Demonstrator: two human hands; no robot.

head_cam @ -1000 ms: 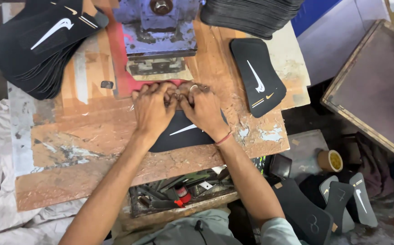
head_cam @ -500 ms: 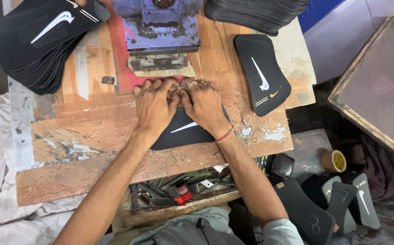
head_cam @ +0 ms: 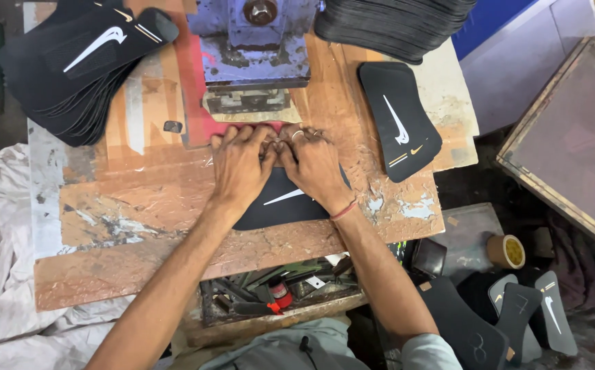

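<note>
The black insole piece (head_cam: pixel 280 202) at frame centre bears a white curved mark. The bench (head_cam: pixel 140 205) is worn orange-brown. The press (head_cam: pixel 256 48) at top is blue-grey.

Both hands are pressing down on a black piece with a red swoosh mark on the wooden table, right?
Not quite: the head view shows the mark is white, not red. The left hand and right hand do press the black piece onto the wooden table.

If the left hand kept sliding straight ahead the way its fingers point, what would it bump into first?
Probably the metal base plate of the blue press machine. The left hand lies on the black insole piece, its fingers pointing at that plate just ahead. Height is hard to judge from above.
</note>
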